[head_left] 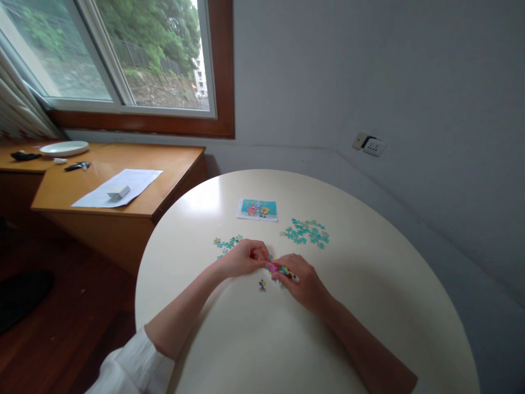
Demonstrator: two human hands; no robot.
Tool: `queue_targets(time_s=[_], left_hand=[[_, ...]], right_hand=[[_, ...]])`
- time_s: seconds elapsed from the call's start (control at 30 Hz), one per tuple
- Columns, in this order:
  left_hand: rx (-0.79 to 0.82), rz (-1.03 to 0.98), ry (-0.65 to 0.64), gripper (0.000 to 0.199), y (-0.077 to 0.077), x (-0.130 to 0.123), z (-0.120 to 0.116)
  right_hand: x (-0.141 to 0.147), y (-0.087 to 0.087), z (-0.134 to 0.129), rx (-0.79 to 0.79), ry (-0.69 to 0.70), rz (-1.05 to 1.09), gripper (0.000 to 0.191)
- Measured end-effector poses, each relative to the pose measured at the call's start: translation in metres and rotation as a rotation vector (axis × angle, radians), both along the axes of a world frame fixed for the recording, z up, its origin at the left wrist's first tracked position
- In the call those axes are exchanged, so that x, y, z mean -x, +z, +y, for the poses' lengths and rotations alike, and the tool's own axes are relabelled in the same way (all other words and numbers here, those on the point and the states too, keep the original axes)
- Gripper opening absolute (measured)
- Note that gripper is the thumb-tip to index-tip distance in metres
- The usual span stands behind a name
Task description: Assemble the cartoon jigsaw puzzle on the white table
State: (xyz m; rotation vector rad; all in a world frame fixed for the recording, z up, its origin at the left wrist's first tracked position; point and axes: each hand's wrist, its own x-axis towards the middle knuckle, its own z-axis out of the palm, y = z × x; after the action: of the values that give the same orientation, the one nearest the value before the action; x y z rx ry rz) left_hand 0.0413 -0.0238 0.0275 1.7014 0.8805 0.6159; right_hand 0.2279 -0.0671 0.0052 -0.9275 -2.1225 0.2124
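Observation:
Both my hands meet over the middle of the round table. My left hand is closed in a pinch, fingertips at a pink jigsaw puzzle piece. Fingers of my right hand are wrapped round several colourful puzzle pieces, which partly hide in the grip. Just below the hands lies a loose yellow and purple puzzle piece. More puzzle pieces lie scattered behind my left hand, which covers some of them. Beyond my right hand spreads a pile of turquoise and pale green puzzle pieces.
A small picture card with cartoon figures lies farther back on the table. To the left stands a wooden desk bearing a paper sheet, a small white box and a white plate. A wall with a socket rises behind.

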Motion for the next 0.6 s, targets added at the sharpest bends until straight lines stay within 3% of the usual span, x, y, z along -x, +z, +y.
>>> queue_targets(time_s=[0.3,0.6], left_hand=[[-0.191,0.139,0.035,0.017,0.0092,0.0007,-0.0024],[-0.212,0.122,0.046,0.013,0.0040,-0.0001,-0.0007]], right_hand=[[-0.0033,-0.0007,0.0021,0.008,-0.057,0.026,0.011],[-0.0029,-0.0007,0.0022,0.066,-0.039,0.050,0.010]])
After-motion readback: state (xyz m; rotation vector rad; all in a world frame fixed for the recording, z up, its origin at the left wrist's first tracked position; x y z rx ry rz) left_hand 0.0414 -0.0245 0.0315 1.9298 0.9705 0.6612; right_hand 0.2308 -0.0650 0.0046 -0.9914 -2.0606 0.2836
